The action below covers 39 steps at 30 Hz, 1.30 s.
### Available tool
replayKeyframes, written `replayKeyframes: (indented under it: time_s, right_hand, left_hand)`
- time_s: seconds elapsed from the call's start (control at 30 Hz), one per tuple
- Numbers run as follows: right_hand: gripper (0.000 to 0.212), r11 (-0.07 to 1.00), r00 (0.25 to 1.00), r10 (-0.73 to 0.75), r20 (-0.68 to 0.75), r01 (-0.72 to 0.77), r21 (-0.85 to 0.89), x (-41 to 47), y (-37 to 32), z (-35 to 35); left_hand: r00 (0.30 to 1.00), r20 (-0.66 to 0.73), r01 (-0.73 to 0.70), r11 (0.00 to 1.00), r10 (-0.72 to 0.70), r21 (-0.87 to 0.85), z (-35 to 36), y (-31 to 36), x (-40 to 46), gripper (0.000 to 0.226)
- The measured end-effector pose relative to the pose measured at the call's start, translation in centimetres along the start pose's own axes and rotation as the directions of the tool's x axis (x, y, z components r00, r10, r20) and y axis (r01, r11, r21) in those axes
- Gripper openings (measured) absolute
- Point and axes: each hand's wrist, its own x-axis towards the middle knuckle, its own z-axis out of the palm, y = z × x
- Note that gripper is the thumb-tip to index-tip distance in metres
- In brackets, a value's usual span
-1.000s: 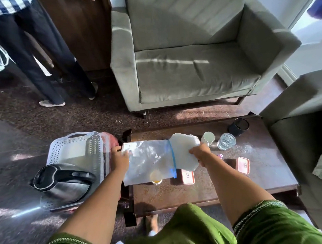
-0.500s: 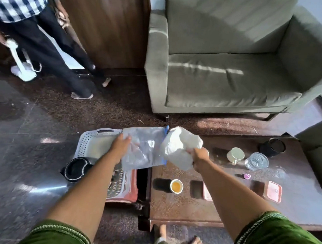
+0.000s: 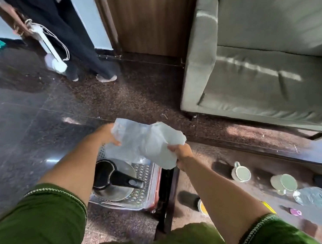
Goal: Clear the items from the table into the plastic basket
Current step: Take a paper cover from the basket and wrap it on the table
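- No brand, label or writing readable anywhere; frame is motion-blurred.
- Left hand [image 3: 108, 134]: fingers curled round the left edge of the clear plastic bag [image 3: 130, 139], thumb showing at its lower edge.
- Right hand [image 3: 181, 153]: fingers closed on the white crumpled part [image 3: 164, 149] at the bag's right end, pinching it from below.
- Bag stretched between both hands, held in the air over the far end of the plastic basket [image 3: 145, 176], not touching it as far as can be told.
- Basket: pale, perforated walls, on the floor just left of the surface [image 3: 201, 159], w/ a reddish edge on its right side. Inside lies a steel kettle [image 3: 114, 182] w/ black lid and handle, handle pointing right.
- Green sleeves on both arms at frame bottom.
- On the surface, right of the hands: pale mug [image 3: 241, 173] seen from above, glass [image 3: 284, 182], clear crinkled plastic item [image 3: 311, 196], small purple thing [image 3: 295, 212], yellow strip [image 3: 267, 206], small cup w/ yellow-orange contents [image 3: 203, 208] partly behind the right forearm.
- Grey sofa [image 3: 258, 70] beyond the surface; wooden panel [image 3: 150, 24] to its left.
- Far left: another person's dark trouser legs [image 3: 72, 36] and feet, w/ a white corded item [image 3: 49, 45] held beside them.
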Motion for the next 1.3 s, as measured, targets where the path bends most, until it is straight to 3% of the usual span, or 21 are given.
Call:
replayKeyframes:
  time_s: [0.13,0.23,0.33,0.4,0.47,0.5,0.53,0.6,0.67,0.7,0.77,0.83,0.87,0.9,0.97,1.07,1.2,1.3]
  right_hand:
    - [0.031,0.997,0.999,0.002,-0.051,-0.006,-0.072,2.2,1.0,1.8]
    - [0.036,0.993,0.997,-0.010,-0.080,0.001,-0.114,3.8,1.6,2.2]
    - [0.042,0.987,0.997,-0.018,-0.081,0.005,-0.158,4.8,2.0,2.4]
    - [0.041,0.986,0.996,-0.021,-0.084,0.007,-0.168,5.1,2.1,2.3]
    - [0.040,0.989,0.996,-0.016,-0.091,0.002,-0.148,5.5,2.2,2.2]
    - [0.041,0.991,0.996,-0.012,-0.093,-0.001,-0.133,5.6,2.2,2.2]
    - [0.043,0.992,0.996,-0.006,-0.092,-0.006,-0.126,5.6,2.2,2.3]
    - [0.043,0.992,0.996,-0.008,-0.084,-0.003,-0.126,5.7,2.1,2.4]
    - [0.042,0.993,0.997,-0.015,-0.073,0.007,-0.116,5.5,1.7,2.1]
    - [0.041,0.994,0.998,-0.020,-0.064,0.013,-0.105,5.3,1.5,1.9]
    - [0.041,0.997,0.999,-0.012,-0.039,0.009,-0.078,4.7,0.7,1.0]
    - [0.041,0.999,1.000,0.008,0.017,-0.008,-0.044,3.6,-0.3,-0.2]
    - [0.039,0.999,0.997,0.019,0.068,-0.017,-0.035,2.9,-1.0,-0.8]
    - [0.036,0.999,0.993,0.027,0.113,-0.024,-0.031,2.1,-1.7,-1.6]
    - [0.033,0.999,0.979,0.043,0.201,-0.041,-0.015,0.3,-2.9,-3.3]
    - [0.036,0.999,0.973,0.022,0.229,-0.030,0.033,-1.7,-4.6,-6.8]
    - [0.040,0.999,0.999,-0.037,-0.032,0.036,-0.023,-3.5,-5.9,-12.5]
    - [0.025,0.992,0.974,-0.103,-0.200,0.087,-0.089,-4.3,-6.0,-17.4]
  left_hand:
    - [1.000,-0.022,0.019,0.975,-0.015,0.223,0.9,-2.7,2.5,0.086]
    - [0.991,-0.001,0.130,0.940,-0.136,0.316,2.4,-4.6,4.9,0.103]
    - [0.933,-0.200,0.346,0.902,-0.300,0.260,3.3,-4.4,6.4,0.083]
    - [0.927,-0.286,0.326,0.896,-0.242,0.300,3.5,-3.2,6.7,0.078]
    - [0.994,-0.088,0.101,0.879,-0.067,0.466,3.9,-1.4,6.7,0.073]
    - [0.997,0.072,-0.028,0.892,-0.005,0.451,4.3,-0.3,6.6,0.061]
    - [0.972,0.233,-0.097,0.911,0.001,0.401,4.9,0.6,6.5,0.054]
    - [0.894,0.440,-0.136,0.891,-0.077,0.433,6.2,1.6,6.3,0.062]
    - [0.871,0.452,-0.068,0.863,-0.193,0.500,6.9,2.1,6.4,0.062]
    - [0.895,0.399,-0.028,0.868,-0.199,0.495,7.2,2.3,6.3,0.057]
    - [0.971,0.198,0.056,0.927,-0.137,0.370,7.1,3.4,5.9,0.045]
    - [0.992,-0.102,0.079,0.995,-0.073,0.058,6.8,5.7,4.2,0.049]
    - [0.981,-0.180,0.055,0.991,-0.077,-0.123,6.6,7.1,3.1,0.053]
    - [0.986,-0.156,0.022,0.968,-0.063,-0.251,6.6,8.9,1.4,0.055]
    - [0.999,0.052,0.026,0.912,-0.005,-0.410,7.2,11.7,-2.2,0.051]
    - [0.933,0.342,0.107,0.818,0.113,-0.564,8.5,14.0,-5.6,0.035]
    - [0.925,0.321,0.042,0.784,0.204,-0.620,11.7,16.9,-6.3,0.028]
    - [0.955,0.203,-0.084,0.852,0.218,-0.517,14.6,21.1,-7.8,0.058]
